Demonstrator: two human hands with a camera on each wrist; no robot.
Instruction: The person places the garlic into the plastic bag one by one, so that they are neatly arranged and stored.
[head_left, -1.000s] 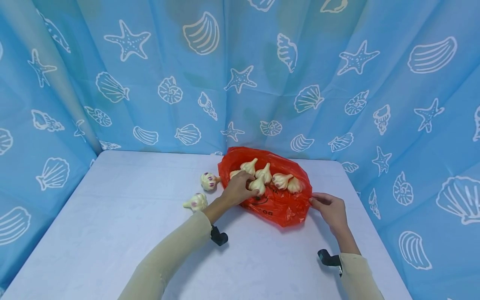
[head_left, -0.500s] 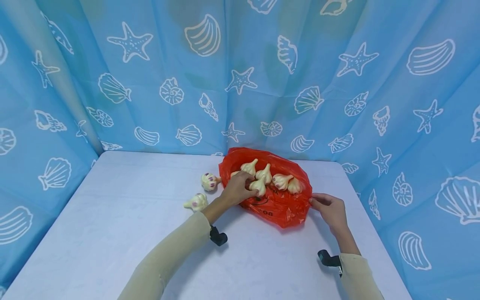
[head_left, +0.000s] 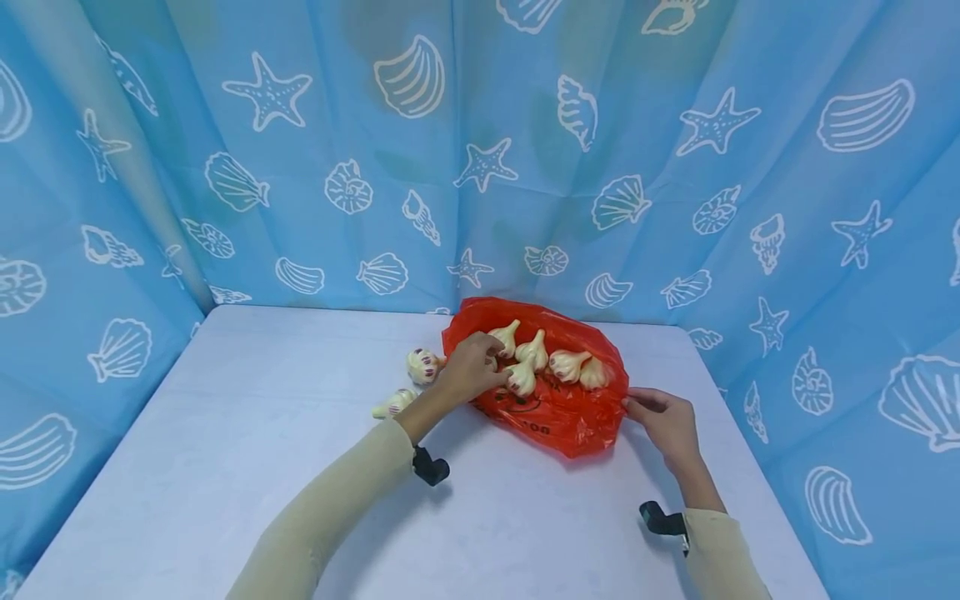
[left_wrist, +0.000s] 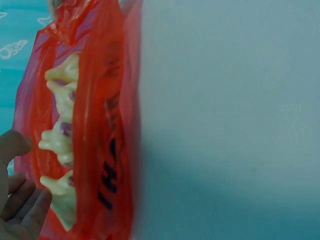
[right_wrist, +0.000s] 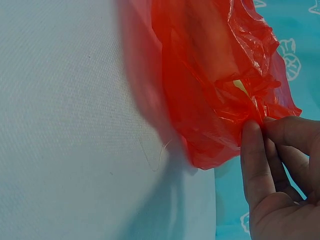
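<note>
While the right hand [head_left: 667, 425] pinches the edge of the red bag [head_left: 581, 421], the left hand [head_left: 467, 368], thumb and fingers spread, is close beside garlic bulbs [head_left: 521, 380] inside it.

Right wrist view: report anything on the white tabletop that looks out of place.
A thin, hair-like strand lies on the white tabletop, near the red bag that the right hand pinches. It looks odd because it is a stray, bent line on a mostly plain surface. No spill shows there.
</note>
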